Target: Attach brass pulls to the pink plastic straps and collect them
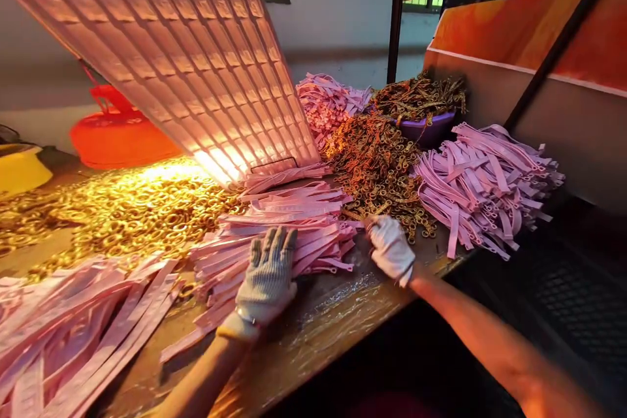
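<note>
My left hand, in a white knit glove, lies flat with fingers spread on a stack of pink straps in the middle of the table. My right hand, also gloved, is closed at the near edge of a heap of bronze metal clasps. What it pinches is hidden by the glove.
A ribbed pink panel leans over the table. Gold rings lie at left by an orange basket. More pink straps lie at right, far back and near left. A purple bowl holds clasps.
</note>
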`<state>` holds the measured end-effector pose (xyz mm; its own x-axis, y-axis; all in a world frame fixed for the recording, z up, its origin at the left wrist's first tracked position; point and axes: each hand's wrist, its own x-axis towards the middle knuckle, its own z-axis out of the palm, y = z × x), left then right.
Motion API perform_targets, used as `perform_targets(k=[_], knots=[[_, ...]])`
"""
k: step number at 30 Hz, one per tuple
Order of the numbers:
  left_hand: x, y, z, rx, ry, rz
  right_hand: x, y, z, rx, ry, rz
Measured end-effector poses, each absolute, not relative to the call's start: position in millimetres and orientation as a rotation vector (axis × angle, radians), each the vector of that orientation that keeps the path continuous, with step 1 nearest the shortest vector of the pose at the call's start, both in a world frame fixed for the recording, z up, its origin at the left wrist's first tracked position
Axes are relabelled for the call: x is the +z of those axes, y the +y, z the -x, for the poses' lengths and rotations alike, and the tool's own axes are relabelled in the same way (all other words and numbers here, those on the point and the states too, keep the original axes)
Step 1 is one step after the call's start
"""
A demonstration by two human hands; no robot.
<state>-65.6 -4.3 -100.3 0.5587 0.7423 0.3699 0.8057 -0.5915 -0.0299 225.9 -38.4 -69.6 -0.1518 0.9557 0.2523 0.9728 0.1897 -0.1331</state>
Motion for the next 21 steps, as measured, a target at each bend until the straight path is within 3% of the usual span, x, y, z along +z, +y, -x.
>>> perform_targets(k=[4,12,21], knots=[[-100.9,15.5,63.8,-0.451,-1.252,2.575,-62.4,-0.3,-255.7,-0.054,-2.158,2.077],[-108.8,13.6,61.8,-0.547,-1.243,2.553,-48.1,23.6,-268.8,0.1,-2.172,2.116],[-104.1,16.7,64.4,-0.598,-1.198,2.552,-51.7,70.6,-195.6,0.362,-2.229,2.113]])
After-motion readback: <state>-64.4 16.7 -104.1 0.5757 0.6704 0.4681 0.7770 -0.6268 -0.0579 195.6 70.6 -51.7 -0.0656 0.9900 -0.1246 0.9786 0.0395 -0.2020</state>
